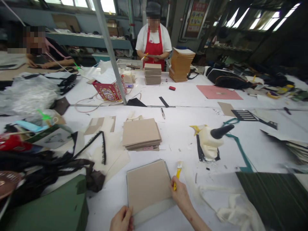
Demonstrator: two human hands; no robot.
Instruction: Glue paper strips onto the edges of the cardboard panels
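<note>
A beige cardboard sheet (149,184) lies before me over slightly larger grey-edged sheets, with a pale translucent strip (154,210) along its near edge. At its near left corner, my left hand (122,219) has its fingers curled and pinched on the edge. My right hand (180,194) is closed around the yellow handle of a small brush (178,173), bristles pointing away, beside the sheet's right edge. Some of these fingers touch or nearly touch that edge. Beyond lies a stack of beige cardboard (141,133). To the right stands a whitish glue-coated container (209,144).
Dark green stacked material (48,205) stands at near left, beneath black fabric strips (89,166). Dark green sheets (276,195) and crumpled white material (238,208) lie at right. A metal post (109,48) rises mid-table. A co-worker in a red apron (154,41) stands opposite; another person sits far left.
</note>
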